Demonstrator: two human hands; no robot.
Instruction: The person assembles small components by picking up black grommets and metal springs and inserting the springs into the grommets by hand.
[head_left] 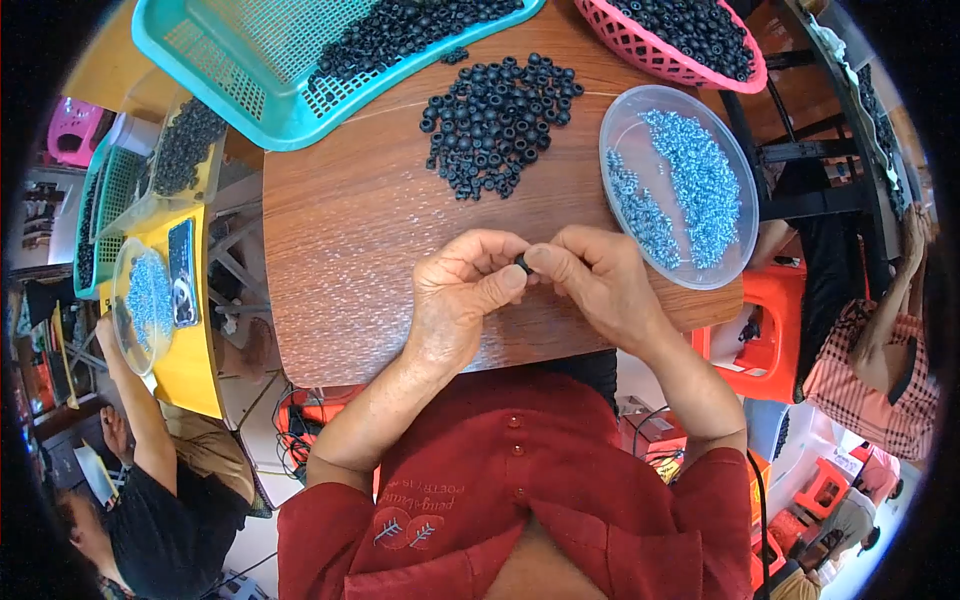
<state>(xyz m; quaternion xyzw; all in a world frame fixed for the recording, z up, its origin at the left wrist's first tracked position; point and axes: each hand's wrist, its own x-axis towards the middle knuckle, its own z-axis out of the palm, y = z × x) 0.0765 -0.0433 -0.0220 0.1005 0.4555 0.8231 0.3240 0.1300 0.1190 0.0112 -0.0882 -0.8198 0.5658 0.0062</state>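
Both hands meet above the near part of the wooden table [340,230]. A small black round piece [522,264] shows between their fingertips, mostly covered by them. My left hand [462,295] pinches it from the left with thumb and forefinger. From the other side, the thumb and fingers of my right hand [605,285] close on the same piece. Just beyond the hands lies a loose pile of black round pieces with holes [490,125]. To the right of my right hand stands a clear round tub [612,112] holding many tiny shiny blue pieces [705,190].
At the back left is a teal mesh basket [215,75] with more black pieces; a pink basket [660,65] of them sits back right. On the left, a yellow table [205,365] holds a phone [183,272] and another blue-filled tub. People sit on both sides, near red stools [765,330].
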